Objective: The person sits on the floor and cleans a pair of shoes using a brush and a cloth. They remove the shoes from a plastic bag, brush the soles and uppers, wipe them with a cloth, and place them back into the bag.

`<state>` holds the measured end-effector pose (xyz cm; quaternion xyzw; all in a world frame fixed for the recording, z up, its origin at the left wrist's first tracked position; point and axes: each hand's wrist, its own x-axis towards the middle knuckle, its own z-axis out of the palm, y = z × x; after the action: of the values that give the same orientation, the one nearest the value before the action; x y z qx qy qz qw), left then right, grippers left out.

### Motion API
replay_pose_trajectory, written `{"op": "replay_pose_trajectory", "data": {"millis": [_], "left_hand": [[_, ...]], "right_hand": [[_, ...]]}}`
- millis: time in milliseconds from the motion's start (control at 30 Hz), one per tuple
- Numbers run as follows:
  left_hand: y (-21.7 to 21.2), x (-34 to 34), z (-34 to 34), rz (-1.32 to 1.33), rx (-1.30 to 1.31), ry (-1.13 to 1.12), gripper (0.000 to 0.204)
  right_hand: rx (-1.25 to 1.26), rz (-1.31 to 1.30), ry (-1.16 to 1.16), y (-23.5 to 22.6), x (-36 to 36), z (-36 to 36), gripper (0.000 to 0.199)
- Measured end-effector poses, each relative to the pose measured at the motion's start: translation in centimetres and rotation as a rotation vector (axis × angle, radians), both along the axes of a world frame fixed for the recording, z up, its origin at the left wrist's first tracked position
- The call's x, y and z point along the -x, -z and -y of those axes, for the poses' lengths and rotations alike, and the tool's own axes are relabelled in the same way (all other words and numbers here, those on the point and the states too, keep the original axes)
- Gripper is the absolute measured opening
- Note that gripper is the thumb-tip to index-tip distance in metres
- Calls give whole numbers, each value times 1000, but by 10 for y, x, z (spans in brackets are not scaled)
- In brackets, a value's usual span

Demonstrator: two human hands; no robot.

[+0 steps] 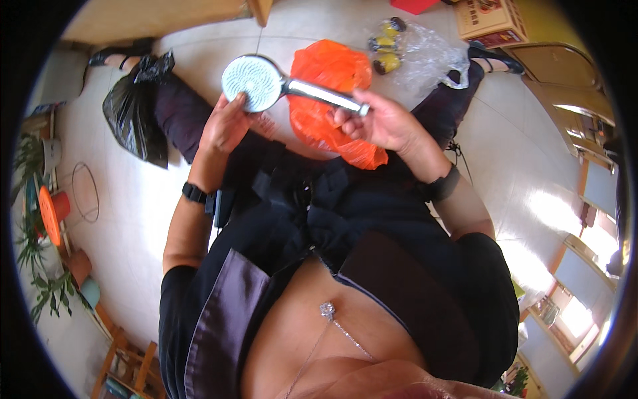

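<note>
A chrome handheld shower head (252, 83) with a round, pale nozzle face is held up in front of me, its face turned upward. My left hand (226, 125) grips the lower rim of the round head, with the thumb on the nozzle face. At the other end, my right hand (380, 121) has its fingers wrapped round the handle near the threaded tip. Behind and below the handle, an orange plastic bag (329, 66) lies crumpled on the floor between my legs.
A tied black plastic bag (136, 113) rests by my left leg. Ahead on the right are a clear plastic bag (432, 56), several yellow-and-black objects (385, 45) and a cardboard box (490, 21). Potted plants (50, 286) and an orange stool (49, 214) line the left side.
</note>
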<state>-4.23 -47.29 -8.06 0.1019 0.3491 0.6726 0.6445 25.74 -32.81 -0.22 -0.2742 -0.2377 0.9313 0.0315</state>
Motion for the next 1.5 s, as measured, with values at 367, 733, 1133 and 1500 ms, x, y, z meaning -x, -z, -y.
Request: {"op": "replay_pose_trajectory", "data": {"millis": [367, 733, 1133, 1500], "left_hand": [[-12, 0, -7, 165, 78, -1, 40], [-3, -3, 0, 34, 78, 172, 46], [29, 5, -4, 36, 194, 118, 37], [66, 17, -19, -1, 450, 78, 15]], "right_hand": [[39, -105, -21, -12, 22, 16, 30], [160, -260, 283, -1, -36, -7, 35], [-21, -176, 972, 25, -112, -102, 33], [-86, -216, 1047, 6, -134, -126, 22]]}}
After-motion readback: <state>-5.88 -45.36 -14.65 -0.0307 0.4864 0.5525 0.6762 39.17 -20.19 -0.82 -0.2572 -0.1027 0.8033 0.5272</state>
